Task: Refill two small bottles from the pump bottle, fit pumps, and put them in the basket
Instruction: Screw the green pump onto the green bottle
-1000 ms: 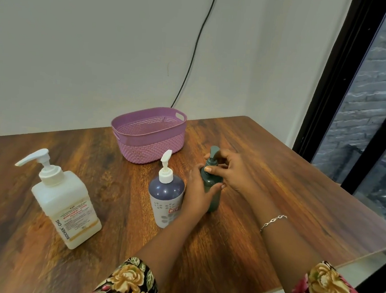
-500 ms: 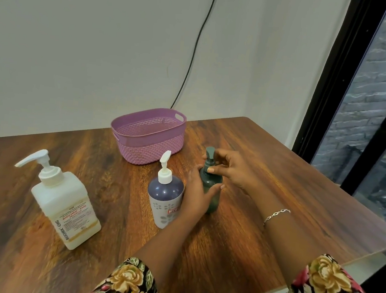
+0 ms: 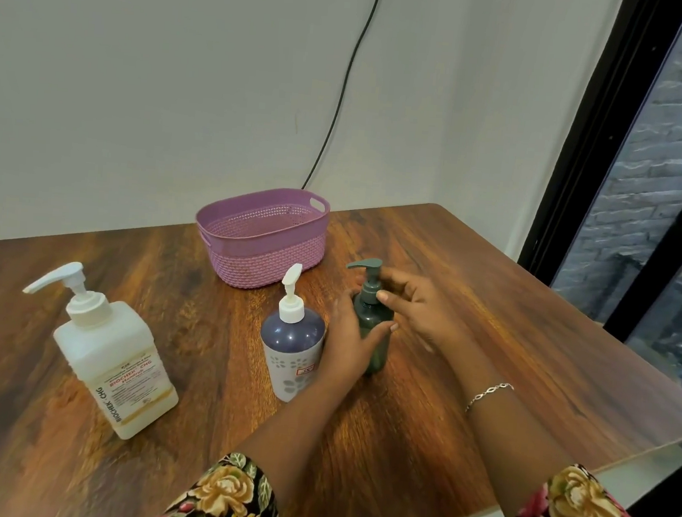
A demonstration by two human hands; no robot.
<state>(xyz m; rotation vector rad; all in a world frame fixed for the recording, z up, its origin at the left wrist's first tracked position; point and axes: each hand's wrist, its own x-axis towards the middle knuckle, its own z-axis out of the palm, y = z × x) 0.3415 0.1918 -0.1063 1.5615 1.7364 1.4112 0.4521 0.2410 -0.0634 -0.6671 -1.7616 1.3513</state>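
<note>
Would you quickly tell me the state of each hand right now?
Left hand: closed round the body of the green bottle.
Right hand: closed, fingers and thumb pinching its pump at the collar.

Looking at a dark wood-grain table point(image 3: 491, 312). Got four things standing on it: dark green bottle point(image 3: 370, 308) gripped in the left hand point(image 3: 350, 341), with the right hand point(image 3: 413, 310) at its neck. Small purple bottle point(image 3: 290, 348) just beside the left hand, purple basket point(image 3: 265, 260) beyond both hands, and a big white pump bottle point(image 3: 116, 362) well off to the left hand's outer side.
</note>
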